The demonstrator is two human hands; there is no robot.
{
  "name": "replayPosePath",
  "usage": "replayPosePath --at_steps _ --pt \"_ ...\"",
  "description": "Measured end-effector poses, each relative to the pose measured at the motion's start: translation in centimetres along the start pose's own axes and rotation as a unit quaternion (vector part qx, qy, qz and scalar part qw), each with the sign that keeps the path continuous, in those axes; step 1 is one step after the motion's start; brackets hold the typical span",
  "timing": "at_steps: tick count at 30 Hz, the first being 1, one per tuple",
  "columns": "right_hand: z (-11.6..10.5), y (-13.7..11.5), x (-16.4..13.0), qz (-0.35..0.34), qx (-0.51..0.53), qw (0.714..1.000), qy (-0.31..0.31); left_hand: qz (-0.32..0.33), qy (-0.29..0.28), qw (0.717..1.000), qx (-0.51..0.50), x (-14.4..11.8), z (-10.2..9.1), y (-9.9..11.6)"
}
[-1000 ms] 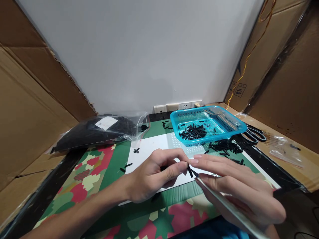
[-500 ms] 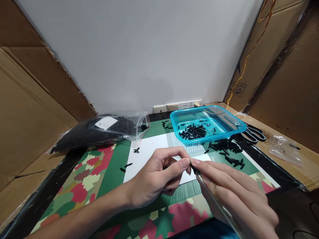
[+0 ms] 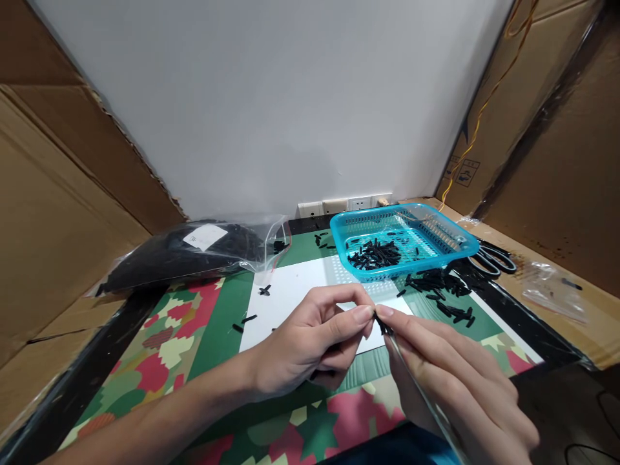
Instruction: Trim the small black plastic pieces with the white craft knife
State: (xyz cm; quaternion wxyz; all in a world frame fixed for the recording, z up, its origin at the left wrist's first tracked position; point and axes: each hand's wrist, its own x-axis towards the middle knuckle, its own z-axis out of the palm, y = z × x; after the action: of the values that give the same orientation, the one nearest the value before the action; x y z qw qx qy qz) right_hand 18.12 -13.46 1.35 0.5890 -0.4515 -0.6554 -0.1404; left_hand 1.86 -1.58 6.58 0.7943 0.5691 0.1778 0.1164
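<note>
My left hand (image 3: 320,339) is closed, thumb and index finger pinching at the tip of a small black piece (image 3: 385,327). More black shows under its curled fingers, but I cannot make out what it is. My right hand (image 3: 448,371) meets it there, its fingertips pressed together on the same black piece. A thin pale strip (image 3: 415,378) runs from this piece down along the right palm; its lower end leaves the picture. The fingers partly hide the piece.
A blue basket (image 3: 469,247) holds many small black pieces, with a loose pile (image 3: 438,284) in front of it. White paper (image 3: 290,284) lies on the mat. Scissors (image 3: 491,258) and a small clear bag (image 3: 552,294) are at right, a large bag (image 3: 159,261) at left.
Both hands have shifted very slightly, still pinched together. A little more of the black piece shows between the fingertips. Everything else stays in place.
</note>
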Motion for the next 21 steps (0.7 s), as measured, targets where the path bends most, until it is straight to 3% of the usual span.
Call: replayPosePath --at_steps 5,13,16,21 --pt "0.3 -0.1 0.4 -0.009 -0.015 1.000 0.014 -0.006 -0.011 0.999 -0.032 0.2 0.1 -0.2" --pt "0.5 1.7 1.1 -0.027 -0.081 0.990 0.110 -0.056 -0.040 0.995 -0.074 -0.4 1.2 -1.1" --pt "0.4 3.1 1.3 -0.021 -0.056 0.994 0.086 -0.060 -0.048 0.996 -0.049 -0.9 2.1 -0.7" --pt "0.0 5.1 1.7 -0.059 -0.031 0.998 0.010 0.012 0.007 1.000 0.023 -1.1 2.4 0.2"
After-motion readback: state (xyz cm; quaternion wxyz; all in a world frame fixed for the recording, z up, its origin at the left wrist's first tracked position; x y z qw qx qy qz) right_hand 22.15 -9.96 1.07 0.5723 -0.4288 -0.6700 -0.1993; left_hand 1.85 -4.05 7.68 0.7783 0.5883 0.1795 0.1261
